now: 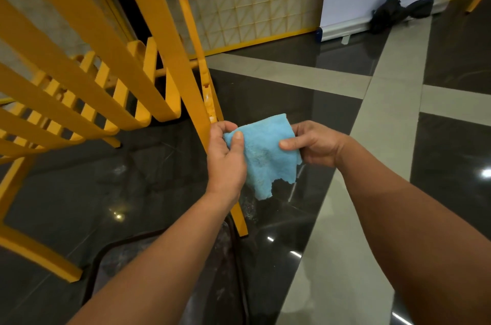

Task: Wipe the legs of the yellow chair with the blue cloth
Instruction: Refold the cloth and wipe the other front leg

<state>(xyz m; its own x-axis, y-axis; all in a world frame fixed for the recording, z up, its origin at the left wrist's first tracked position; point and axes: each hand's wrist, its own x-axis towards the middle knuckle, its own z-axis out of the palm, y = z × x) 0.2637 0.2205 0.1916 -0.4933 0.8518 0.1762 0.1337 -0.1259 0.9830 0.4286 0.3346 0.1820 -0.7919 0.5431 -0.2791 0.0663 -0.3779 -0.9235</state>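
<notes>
Counted: one pale blue terry cloth (265, 154), one yellow-painted slatted chair (111, 50), and two bare hands. The left hand (225, 154) pinches the cloth's left edge under its thumb, and the right hand (316, 146) pinches the right edge the same way. I see the cloth spread flat between the two grips, its ragged lower edge hanging below them and a dark smudge at its middle. Just behind the left grip runs one long yellow chair leg (200, 112). Its long axis slants from above the grips down to a foot on the glossy dark tiled floor (265, 98) below them. The left hand and forearm hide part of this leg, and I cannot tell whether the fingers touch it. Left of the grips, the frame edge cuts off the rest of the chair.
</notes>
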